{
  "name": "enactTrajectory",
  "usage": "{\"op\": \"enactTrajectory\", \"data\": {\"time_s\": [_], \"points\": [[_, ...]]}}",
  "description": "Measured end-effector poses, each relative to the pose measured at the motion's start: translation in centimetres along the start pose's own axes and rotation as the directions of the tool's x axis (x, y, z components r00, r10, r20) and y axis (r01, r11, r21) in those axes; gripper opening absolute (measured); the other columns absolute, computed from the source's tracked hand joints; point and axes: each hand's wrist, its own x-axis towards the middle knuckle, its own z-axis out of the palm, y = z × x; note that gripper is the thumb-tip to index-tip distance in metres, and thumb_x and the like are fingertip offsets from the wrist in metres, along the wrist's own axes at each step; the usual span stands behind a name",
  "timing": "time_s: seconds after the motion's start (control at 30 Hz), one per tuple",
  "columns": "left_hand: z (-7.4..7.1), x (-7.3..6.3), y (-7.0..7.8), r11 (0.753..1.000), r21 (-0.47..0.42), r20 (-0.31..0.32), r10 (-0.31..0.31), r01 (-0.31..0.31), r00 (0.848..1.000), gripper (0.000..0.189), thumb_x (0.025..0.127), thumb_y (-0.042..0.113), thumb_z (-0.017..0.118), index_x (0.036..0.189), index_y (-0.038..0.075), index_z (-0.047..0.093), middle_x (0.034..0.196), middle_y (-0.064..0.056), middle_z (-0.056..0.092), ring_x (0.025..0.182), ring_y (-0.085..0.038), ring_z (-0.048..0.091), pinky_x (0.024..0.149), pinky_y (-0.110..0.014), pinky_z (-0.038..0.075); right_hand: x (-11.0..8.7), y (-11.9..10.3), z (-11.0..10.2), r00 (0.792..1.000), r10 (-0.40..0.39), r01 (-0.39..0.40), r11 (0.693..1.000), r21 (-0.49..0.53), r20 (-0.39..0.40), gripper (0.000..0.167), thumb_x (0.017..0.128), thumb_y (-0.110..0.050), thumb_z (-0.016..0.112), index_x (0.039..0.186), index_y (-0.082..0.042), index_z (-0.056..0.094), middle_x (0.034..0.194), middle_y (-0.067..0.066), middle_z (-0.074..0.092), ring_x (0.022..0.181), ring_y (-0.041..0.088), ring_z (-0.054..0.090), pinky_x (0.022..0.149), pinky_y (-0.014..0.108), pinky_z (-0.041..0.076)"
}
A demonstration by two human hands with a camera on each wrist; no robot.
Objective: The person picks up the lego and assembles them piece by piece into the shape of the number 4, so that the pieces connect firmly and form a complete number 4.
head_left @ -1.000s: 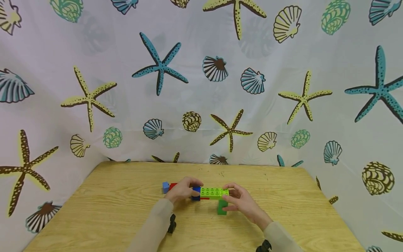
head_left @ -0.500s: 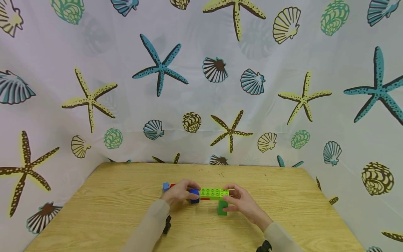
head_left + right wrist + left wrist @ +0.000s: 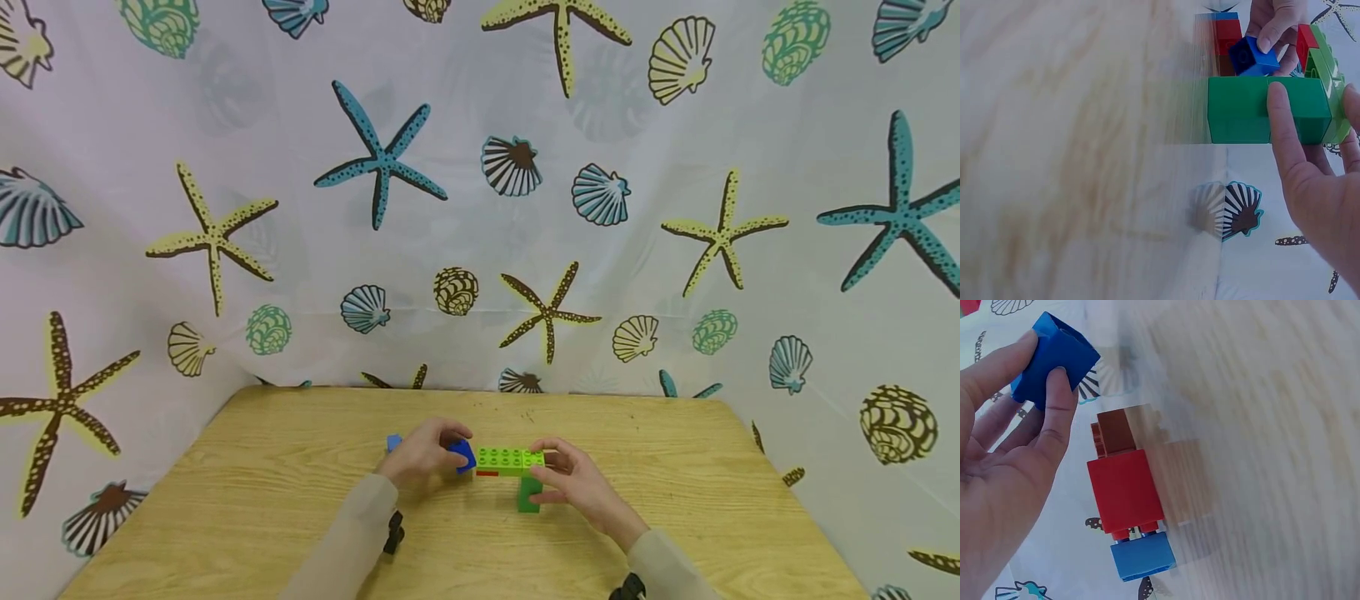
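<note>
My left hand [image 3: 422, 450] pinches a dark blue toy brick [image 3: 1057, 359] between thumb and fingers, tilted, its hollow underside partly showing in the right wrist view. The brick is just left of a lime green studded beam [image 3: 501, 461]. That beam tops a post of two stacked green bricks [image 3: 1238, 109], and a red brick [image 3: 1307, 44] is fixed under its left part. My right hand [image 3: 576, 482] holds the beam's right end and the post, one finger lying along the green side. Parts of the post are hidden behind the fingers.
Beyond the left hand, a row of bricks lies on the wooden table [image 3: 300, 467]: a brown brick [image 3: 1116, 431], a red brick [image 3: 1125, 490] and a lighter blue brick [image 3: 1142, 556]. A patterned cloth [image 3: 465, 250] hangs behind the table's far edge.
The left hand has drawn the dark blue brick away from the beam's left end, slightly leftward, and turned it to a tilt. The right hand and green post have stayed put.
</note>
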Motion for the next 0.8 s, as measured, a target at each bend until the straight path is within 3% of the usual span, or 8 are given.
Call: {"op": "enactTrajectory", "data": {"time_s": [0.13, 0.27, 0.47, 0.63, 0.8], "points": [[-0.3, 0.0, 0.3, 0.999, -0.037, -0.074, -0.024, 0.021, 0.997, 0.044, 0.086, 0.009, 0.075, 0.128, 0.004, 0.063, 0.117, -0.007, 0.066, 0.106, -0.022, 0.062, 0.094, -0.042, 0.052, 0.0, -0.1, 0.0, 1.0, -0.005, 0.005, 1.0, -0.002, -0.003, 0.047, 0.094, -0.025, 0.067, 0.133, -0.007, 0.049, 0.125, 0.014, 0.056, 0.109, 0.021, 0.061, 0.086, 0.047, 0.057], [-0.6, -0.1, 0.7, 0.986, -0.164, -0.137, -0.038, 0.016, 0.99, 0.044, 0.085, 0.008, 0.075, 0.128, 0.005, 0.064, 0.117, -0.009, 0.067, 0.103, -0.021, 0.063, 0.088, -0.037, 0.055, 0.0, -0.1, 0.1, 1.0, 0.0, 0.0, 1.0, 0.001, -0.003, 0.046, 0.094, -0.025, 0.067, 0.133, -0.007, 0.05, 0.125, 0.014, 0.057, 0.108, 0.02, 0.061, 0.087, 0.048, 0.056], [-0.9, -0.3, 1.7, 0.968, -0.251, -0.205, -0.042, -0.011, 0.978, 0.047, 0.09, 0.008, 0.07, 0.135, 0.011, 0.059, 0.133, -0.012, 0.059, 0.116, -0.03, 0.061, 0.091, -0.042, 0.055, -0.1, -0.1, 0.0, 1.0, -0.007, 0.007, 1.0, -0.003, -0.004, 0.045, 0.095, -0.024, 0.066, 0.133, -0.007, 0.049, 0.124, 0.014, 0.057, 0.109, 0.02, 0.06, 0.088, 0.049, 0.055], [-0.8, -0.4, 2.3, 0.962, -0.259, -0.205, 0.028, -0.082, 0.978, 0.05, 0.094, 0.011, 0.066, 0.142, 0.015, 0.053, 0.145, -0.015, 0.048, 0.12, -0.034, 0.06, 0.091, -0.047, 0.055, -0.2, -0.2, 0.1, 1.0, -0.014, 0.014, 1.0, -0.01, -0.014, 0.044, 0.095, -0.023, 0.065, 0.133, -0.007, 0.05, 0.127, 0.015, 0.056, 0.11, 0.02, 0.06, 0.088, 0.049, 0.056], [-0.3, -0.7, 3.6, 0.961, -0.208, -0.249, 0.128, -0.182, 0.96, 0.05, 0.096, 0.012, 0.063, 0.144, 0.017, 0.049, 0.143, -0.013, 0.05, 0.114, -0.03, 0.061, 0.089, -0.04, 0.054, -0.1, -0.2, 0.2, 1.0, -0.002, 0.001, 1.0, -0.015, -0.024, 0.045, 0.095, -0.024, 0.066, 0.134, -0.008, 0.05, 0.131, 0.017, 0.055, 0.112, 0.021, 0.061, 0.088, 0.048, 0.056]]}}
